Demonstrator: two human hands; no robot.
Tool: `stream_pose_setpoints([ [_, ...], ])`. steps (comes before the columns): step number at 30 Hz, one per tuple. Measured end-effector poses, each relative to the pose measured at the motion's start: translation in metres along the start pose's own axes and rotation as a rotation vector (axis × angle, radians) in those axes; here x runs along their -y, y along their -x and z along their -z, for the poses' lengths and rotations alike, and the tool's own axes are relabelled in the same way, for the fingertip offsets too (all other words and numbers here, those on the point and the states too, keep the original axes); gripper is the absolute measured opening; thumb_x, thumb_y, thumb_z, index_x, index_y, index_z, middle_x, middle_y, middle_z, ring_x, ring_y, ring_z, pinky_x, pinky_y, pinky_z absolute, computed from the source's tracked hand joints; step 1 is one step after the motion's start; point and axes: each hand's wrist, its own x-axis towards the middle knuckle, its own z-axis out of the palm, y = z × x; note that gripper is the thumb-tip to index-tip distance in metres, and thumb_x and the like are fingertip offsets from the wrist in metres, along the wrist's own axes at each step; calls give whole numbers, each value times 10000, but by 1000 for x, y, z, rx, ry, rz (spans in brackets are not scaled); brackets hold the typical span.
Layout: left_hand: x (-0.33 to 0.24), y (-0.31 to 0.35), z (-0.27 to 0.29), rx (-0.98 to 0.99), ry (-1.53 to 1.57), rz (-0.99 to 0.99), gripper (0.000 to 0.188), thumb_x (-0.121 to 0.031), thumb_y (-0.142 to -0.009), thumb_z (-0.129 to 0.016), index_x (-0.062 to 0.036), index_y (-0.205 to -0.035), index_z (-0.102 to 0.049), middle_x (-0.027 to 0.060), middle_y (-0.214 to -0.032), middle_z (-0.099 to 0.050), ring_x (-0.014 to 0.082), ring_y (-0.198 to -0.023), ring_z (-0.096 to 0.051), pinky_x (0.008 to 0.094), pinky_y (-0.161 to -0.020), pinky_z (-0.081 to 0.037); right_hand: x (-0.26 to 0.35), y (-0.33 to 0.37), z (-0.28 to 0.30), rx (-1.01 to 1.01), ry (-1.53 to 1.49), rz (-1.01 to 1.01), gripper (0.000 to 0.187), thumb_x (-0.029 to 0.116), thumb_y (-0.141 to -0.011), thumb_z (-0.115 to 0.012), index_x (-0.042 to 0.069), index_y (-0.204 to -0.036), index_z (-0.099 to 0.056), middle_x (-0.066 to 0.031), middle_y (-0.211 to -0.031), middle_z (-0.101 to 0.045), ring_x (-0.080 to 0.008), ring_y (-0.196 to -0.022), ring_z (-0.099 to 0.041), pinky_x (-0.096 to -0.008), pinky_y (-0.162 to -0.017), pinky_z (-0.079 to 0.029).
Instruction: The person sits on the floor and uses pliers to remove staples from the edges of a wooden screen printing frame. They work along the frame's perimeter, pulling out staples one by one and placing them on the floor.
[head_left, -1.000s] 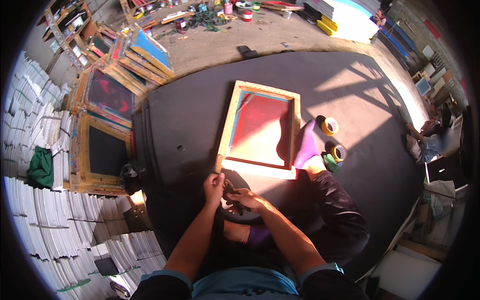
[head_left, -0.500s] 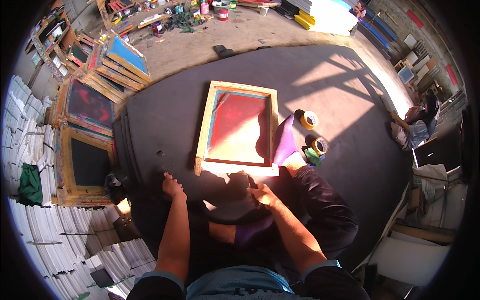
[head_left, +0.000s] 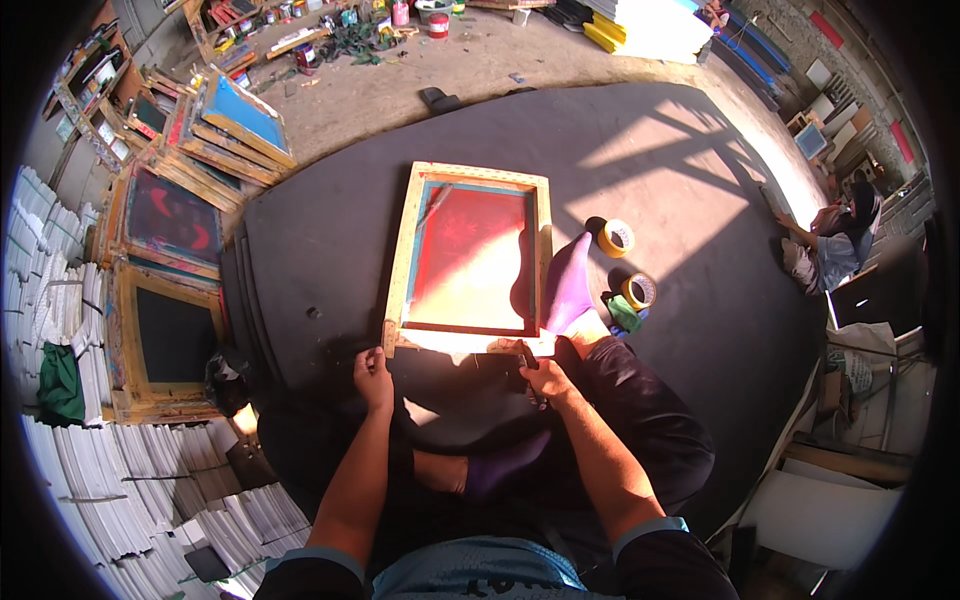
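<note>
While fingers curl loosely, left hand (head_left: pixel 374 368) rests at the near-left corner of the wooden screen frame (head_left: pixel 470 258) lying flat on the black mat (head_left: pixel 690 250); right hand (head_left: pixel 545 378) grips a small dark tool (head_left: pixel 530 362) by the frame's near edge, both forearms extended forward

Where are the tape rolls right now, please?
In the head view, two tape rolls lie on the dark mat, right of the wooden screen frame, beside the purple-socked foot.
</note>
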Motion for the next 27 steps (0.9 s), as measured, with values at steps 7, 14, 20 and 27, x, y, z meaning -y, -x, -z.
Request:
stream_pose_setpoints([
  [7, 0, 1, 1, -1, 39, -17, 155, -200, -1014, -684, -50, -1017, -644, -39, -819, -582, 40, -643, -470, 233, -547, -405, 30, 11, 2, -43, 150, -27, 342, 310, -963, -648, -32, -961, -663, -108, -696, -668, -214, -590, -667, -393, -502, -516],
  [14, 3, 2, -6, 14, 15, -49, 136, -127, -995, -696, -26, -1072, -650, -16, -855, -609, 53, -710, -514, 231, -616, -444, 0, -4, -19, -325, 325, 109, 408, 362, -960, -619, -38, -1033, -650, -208, -745, -705, -364, -704, -731, -459, -656, -590],
  [20, 13, 0, 0, 29, -80, -78, 195, -71, -979, -700, 1, -1152, -646, 9, -882, -625, 72, -729, -541, 238, -641, -466, 4, 7, -35, -432, 403, 169, 432, 370, -955, -595, -39, -1084, -649, -305, -935, -719, -479, -921, -715, -538, -856, -584],
  [27, -12, 12, -4, 58, -36, 9, 183, -77, -981, -694, -13, -1148, -653, 2, -883, -626, 76, -753, -547, 247, -666, -473, -12, 4, -43, -483, 147, 241, 381, 289, -936, -664, -56, -1097, -677, -296, -898, -719, -454, -906, -717, -477, -779, -582],
])
